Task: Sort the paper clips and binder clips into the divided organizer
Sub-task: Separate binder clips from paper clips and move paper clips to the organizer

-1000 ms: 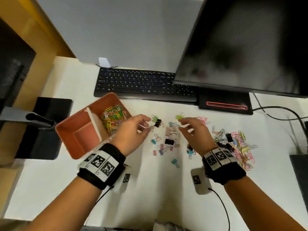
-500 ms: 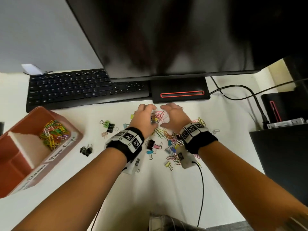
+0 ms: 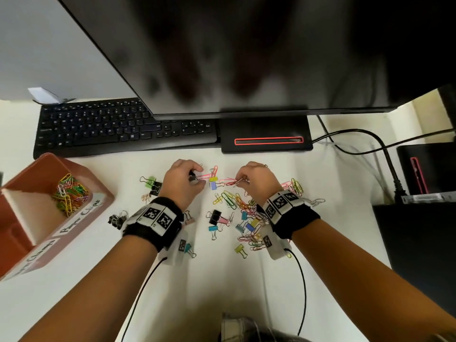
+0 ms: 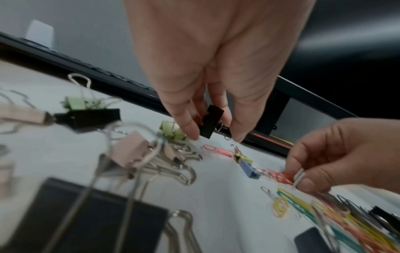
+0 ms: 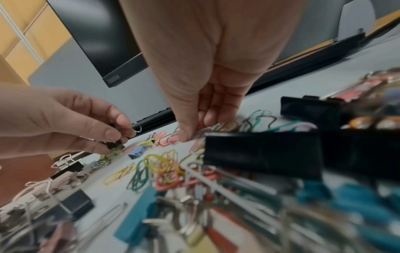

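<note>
My left hand (image 3: pixel 197 180) pinches a small black binder clip (image 4: pixel 211 121) between thumb and fingers, just above the white desk. My right hand (image 3: pixel 243 180) pinches a white paper clip (image 4: pixel 299 177) over red paper clips (image 3: pixel 228 181) lying on the desk. Between and behind the hands lies a mixed pile of coloured paper clips and binder clips (image 3: pixel 237 213). The orange divided organizer (image 3: pixel 98 193) stands at the left, with several paper clips (image 3: pixel 69 193) in its far compartment. Its near compartment is cut off by the frame edge.
A black keyboard (image 3: pixel 111 129) and the monitor base (image 3: pixel 266 139) lie right behind the hands, with the monitor (image 3: pixel 246 58) overhanging. Cables (image 3: pixel 370 144) and a black box (image 3: pixel 424 243) are at the right. More binder clips (image 3: pixel 153 185) lie left of my left hand.
Both hands moved forward to the far end of the clip pile. Half a second ago they were close together; now they are apart, each pinching a clip. The head view swung right.
</note>
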A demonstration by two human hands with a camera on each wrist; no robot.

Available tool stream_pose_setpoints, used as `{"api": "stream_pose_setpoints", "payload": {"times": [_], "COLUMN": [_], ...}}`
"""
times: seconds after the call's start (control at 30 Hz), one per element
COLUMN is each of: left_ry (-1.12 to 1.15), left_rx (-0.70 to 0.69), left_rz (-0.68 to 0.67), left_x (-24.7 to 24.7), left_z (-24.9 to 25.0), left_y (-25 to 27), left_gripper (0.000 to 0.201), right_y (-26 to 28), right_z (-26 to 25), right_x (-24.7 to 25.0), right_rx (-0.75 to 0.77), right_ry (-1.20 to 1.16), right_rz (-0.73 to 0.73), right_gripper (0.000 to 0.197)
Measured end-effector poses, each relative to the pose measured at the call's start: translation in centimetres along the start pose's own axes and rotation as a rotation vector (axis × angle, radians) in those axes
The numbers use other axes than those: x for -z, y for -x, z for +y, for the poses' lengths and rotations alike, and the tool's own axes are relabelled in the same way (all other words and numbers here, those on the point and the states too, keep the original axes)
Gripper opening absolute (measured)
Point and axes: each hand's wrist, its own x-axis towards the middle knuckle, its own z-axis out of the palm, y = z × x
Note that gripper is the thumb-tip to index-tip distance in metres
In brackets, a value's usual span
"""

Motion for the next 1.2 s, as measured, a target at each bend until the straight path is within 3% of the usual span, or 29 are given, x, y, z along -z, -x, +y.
{"api": "stream_pose_setpoints", "payload": {"times": [0.13,0.3,0.47,0.57,0.73,0.97,1.2], "left_ry": [-0.048,-0.370,-0.564,-0.557,-0.526,-0.144,-0.049], "left_rx": [-0.022,-0.178,-0.105,-0.090,-0.074,-0.049,0.081], "left_rz": [0.038,0.061,-0.097,-0.118,-0.161,-0.093,-0.097], "left_x": [0.9,0.5,-0.3,-0.6,-0.7,1.4,-0.4], "left_z": [-0.5,0.8,1.5,1.5,1.3,1.6,3.6], "left_y": [0.8,1.2,-0.7,-1.5,-1.3,0.3,-1.8], "left_gripper": [0.021,0.024,0.021,0.013,0.014,0.005,0.027], "right_y": [1.2,2.1,1.1,0.4,0.9,1.8,2.9], "right_z": [0.0,-1.2,-2.0,-2.0,-1.3,-0.6,0.4], "right_x": [0.1,0.4,-0.4,-0.1,-0.3,0.0,1.4], "right_rx": [-0.010,0.028,0.042,0.028,-0.056,-0.011,-0.103], "right_ry": [0.007,0.044,0.044,0.085,-0.032,-0.072,-0.194], "right_rz": [-0.022,-0.042,-0.062,-0.139,-0.123,-0.076,0.119], "right_gripper": [0.015,0.045,0.029,0.024,0.015,0.011,0.019]}}
